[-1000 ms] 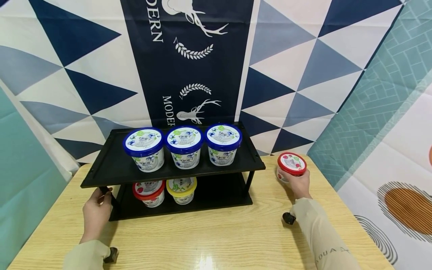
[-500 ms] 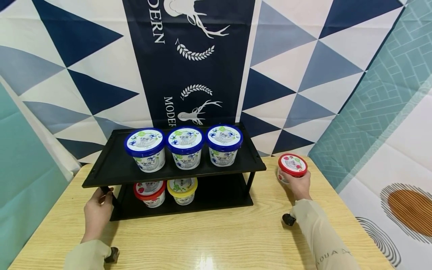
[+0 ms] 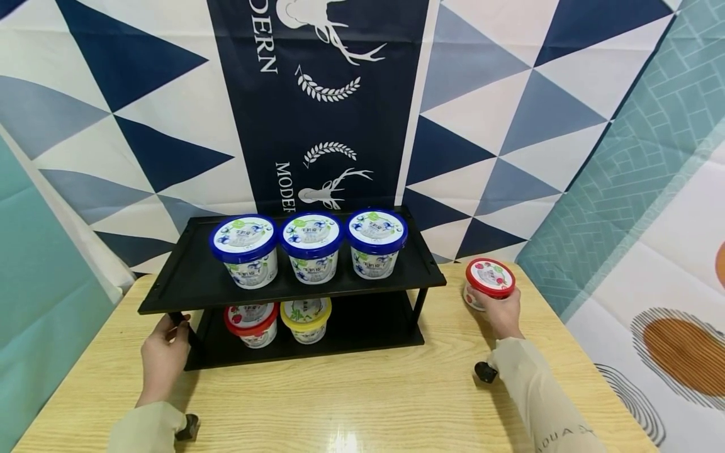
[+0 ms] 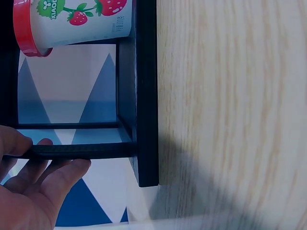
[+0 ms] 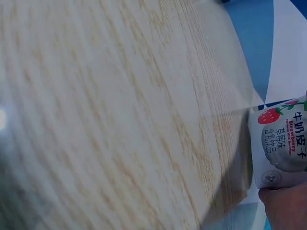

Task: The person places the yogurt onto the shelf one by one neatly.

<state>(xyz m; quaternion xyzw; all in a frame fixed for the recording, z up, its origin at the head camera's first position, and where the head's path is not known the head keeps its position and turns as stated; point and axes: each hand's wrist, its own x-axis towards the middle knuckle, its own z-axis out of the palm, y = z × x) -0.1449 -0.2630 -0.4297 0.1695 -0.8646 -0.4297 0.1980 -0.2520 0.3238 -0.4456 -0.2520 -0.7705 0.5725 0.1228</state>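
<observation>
My left hand (image 3: 163, 358) grips the front left post (image 4: 81, 151) of a black two-tier shelf (image 3: 187, 264), thumb on one side and fingers on the other in the left wrist view. At the table's right side, my right hand (image 3: 501, 311) holds a red-lidded tub (image 3: 490, 277) with strawberry print; its label (image 5: 283, 139) shows in the right wrist view. On the upper tier, three blue-lidded tubs (image 3: 310, 242) stand in a row. Below them are another red-lidded strawberry tub (image 3: 257, 333) and a yellow-lidded tub (image 3: 308, 327), their tops partly hidden by the upper tier.
The shelf stands on a light wooden table (image 3: 317, 402), close to a patterned wall cloth (image 3: 453, 145). Bare board (image 3: 368, 321) shows on the lower tier right of the yellow-lidded tub. Teal cloth (image 3: 45, 302) hangs along the left.
The whole head view has shifted very slightly. Both hands keep their holds, and the shelf and tubs stay in place.
</observation>
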